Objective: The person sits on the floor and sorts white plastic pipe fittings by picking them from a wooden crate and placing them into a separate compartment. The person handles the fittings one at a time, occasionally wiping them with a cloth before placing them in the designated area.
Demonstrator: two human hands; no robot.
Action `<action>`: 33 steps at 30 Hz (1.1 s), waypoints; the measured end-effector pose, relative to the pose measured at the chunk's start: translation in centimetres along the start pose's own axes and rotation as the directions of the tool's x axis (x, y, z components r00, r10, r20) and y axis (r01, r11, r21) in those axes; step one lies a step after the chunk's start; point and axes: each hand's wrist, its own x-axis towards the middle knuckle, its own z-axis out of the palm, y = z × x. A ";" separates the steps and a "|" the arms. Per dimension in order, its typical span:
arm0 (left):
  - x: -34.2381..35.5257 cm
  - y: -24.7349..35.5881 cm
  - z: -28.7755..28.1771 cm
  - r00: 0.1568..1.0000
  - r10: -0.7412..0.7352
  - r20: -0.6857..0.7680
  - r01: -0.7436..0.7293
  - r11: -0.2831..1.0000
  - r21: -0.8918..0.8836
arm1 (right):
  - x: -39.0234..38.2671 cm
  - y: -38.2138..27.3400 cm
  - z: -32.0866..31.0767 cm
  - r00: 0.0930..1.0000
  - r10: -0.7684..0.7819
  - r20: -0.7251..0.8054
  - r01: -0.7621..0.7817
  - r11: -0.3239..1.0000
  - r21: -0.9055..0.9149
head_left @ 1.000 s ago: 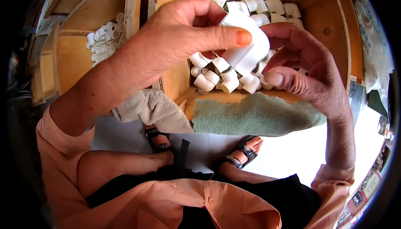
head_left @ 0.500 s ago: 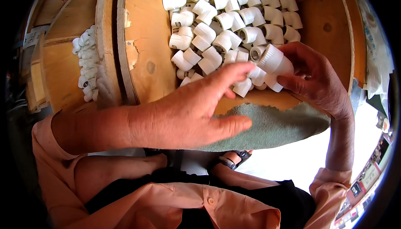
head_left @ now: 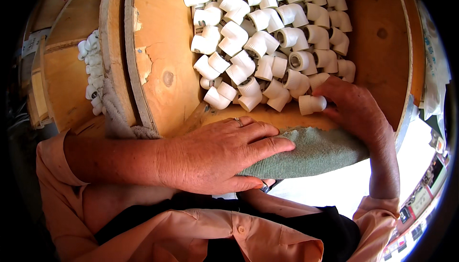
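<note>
A: Head view. Hands?

B: Left hand palm down on the green cloth, fingers loosely spread, nothing held. Right hand bent in at the near right corner of the wooden bin, right by a white elbow fitting. Fingertips partly hidden; can't tell if it's pinching.

A: Fitting's where exactly?

B: In the bin, near side toward the right, just beyond the cloth.

A: Why the cloth?

B: Hangs over the bin's front edge. Guess: padding between wood and arms, and the left hand leans there for support.

A: Rest of the pile?

B: Other fittings lie in rough rows, openings facing mixed ways. Looks hand-laid, probably to save room.

A: Left?

B: Second bin, smaller-looking white fittings. Presumably kept apart by size.
</note>
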 end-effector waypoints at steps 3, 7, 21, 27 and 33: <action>0.1 0.0 0.0 1.000 0.002 -0.002 -0.002 1.000 0.010 | 0.0 0.4 0.2 1.000 0.015 0.001 -0.015 1.000 -0.001; -0.1 -0.2 0.2 0.999 0.017 -0.029 -0.017 1.000 0.010 | 0.0 0.7 0.4 0.999 0.048 0.011 -0.048 0.998 0.047; -1.3 0.3 -4.0 0.986 -0.021 -0.166 0.017 0.999 -0.031 | 1.1 -0.5 -1.2 0.959 0.200 -0.200 -0.165 0.969 0.182; -5.6 -0.7 -14.0 0.808 0.066 -0.586 0.010 0.992 0.126 | 0.6 -0.4 -0.7 0.949 0.205 -0.238 -0.129 0.945 0.300; -16.0 -5.9 -19.9 0.553 -0.302 -0.777 0.000 0.932 -0.362 | 0.6 -0.4 -0.8 0.946 0.222 -0.235 -0.141 0.938 0.318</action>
